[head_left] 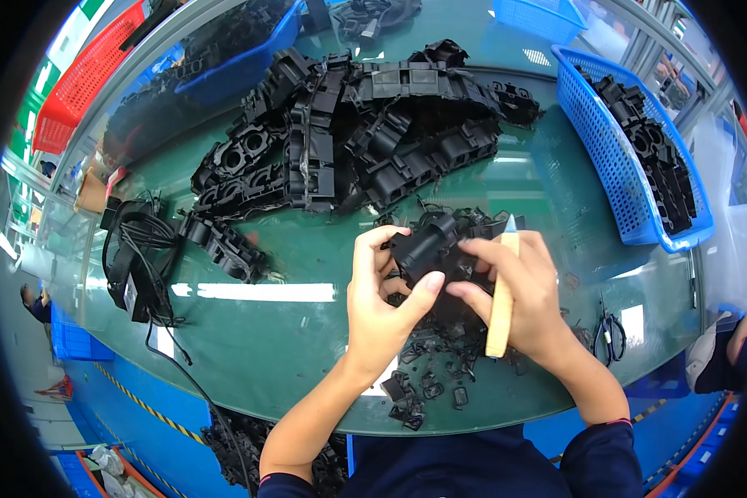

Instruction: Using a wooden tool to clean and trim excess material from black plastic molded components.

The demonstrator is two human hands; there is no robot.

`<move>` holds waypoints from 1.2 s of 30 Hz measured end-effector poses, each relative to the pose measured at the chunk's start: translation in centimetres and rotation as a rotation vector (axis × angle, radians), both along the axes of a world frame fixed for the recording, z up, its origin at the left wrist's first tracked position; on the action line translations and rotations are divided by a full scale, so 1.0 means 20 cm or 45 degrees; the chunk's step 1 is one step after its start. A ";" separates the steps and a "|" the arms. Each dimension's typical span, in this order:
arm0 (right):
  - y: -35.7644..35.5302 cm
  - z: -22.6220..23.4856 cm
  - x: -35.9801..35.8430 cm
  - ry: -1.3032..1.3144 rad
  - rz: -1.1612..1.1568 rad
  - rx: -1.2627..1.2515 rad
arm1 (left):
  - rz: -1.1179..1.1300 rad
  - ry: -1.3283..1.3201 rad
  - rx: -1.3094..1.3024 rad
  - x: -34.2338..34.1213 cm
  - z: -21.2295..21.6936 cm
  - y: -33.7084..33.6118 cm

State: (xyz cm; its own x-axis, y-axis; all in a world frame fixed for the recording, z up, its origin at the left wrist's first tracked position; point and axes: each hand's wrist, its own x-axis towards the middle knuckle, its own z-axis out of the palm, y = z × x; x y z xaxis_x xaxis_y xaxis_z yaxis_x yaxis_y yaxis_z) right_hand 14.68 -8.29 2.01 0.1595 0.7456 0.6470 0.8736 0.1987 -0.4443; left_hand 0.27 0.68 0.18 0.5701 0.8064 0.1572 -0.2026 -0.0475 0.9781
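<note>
Left hand (382, 303) grips stiff, probably light black plastic part (427, 245) by its body; right hand (519, 290) pinches it, fingers closed around wooden-handled knife (501, 300).

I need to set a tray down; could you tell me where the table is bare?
Bare table lies left of the left hand, between the cables and the scraps, and between the parts pile and the blue basket. Around the right hand it is crowded.

I see the pile of parts (349, 133) behind my 2 hands, a basket (606, 158) at right, cables (137, 257) at left.
</note>
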 end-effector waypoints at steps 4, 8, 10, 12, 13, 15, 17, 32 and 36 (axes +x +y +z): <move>0.02 -0.07 0.01 -0.122 0.055 0.136 | 0.018 0.076 0.135 0.01 0.01 -0.01; 0.02 -0.06 -0.02 -0.088 0.023 0.131 | 0.042 0.006 -0.020 0.01 0.00 -0.01; 0.00 -0.01 -0.01 0.805 0.215 -0.116 | 0.037 -0.046 -0.258 0.00 0.01 0.01; -0.02 0.03 0.05 1.424 0.470 -0.215 | 0.067 -0.042 -0.415 -0.03 0.01 0.07; -0.01 0.05 0.09 1.435 0.546 -0.221 | 0.068 -0.143 -0.444 -0.03 0.01 0.10; -0.03 0.09 0.12 1.104 0.324 -0.460 | 0.066 -0.141 -0.364 -0.03 0.01 0.10; -0.01 0.05 0.16 0.348 0.174 -0.232 | 0.038 -0.141 -0.295 -0.02 0.01 0.07; 0.00 0.01 0.01 0.803 0.105 0.040 | 0.023 -0.149 0.006 -0.02 -0.01 0.00; -0.02 0.05 0.12 0.406 -0.052 -0.110 | 0.035 -0.187 -0.196 -0.03 0.02 0.03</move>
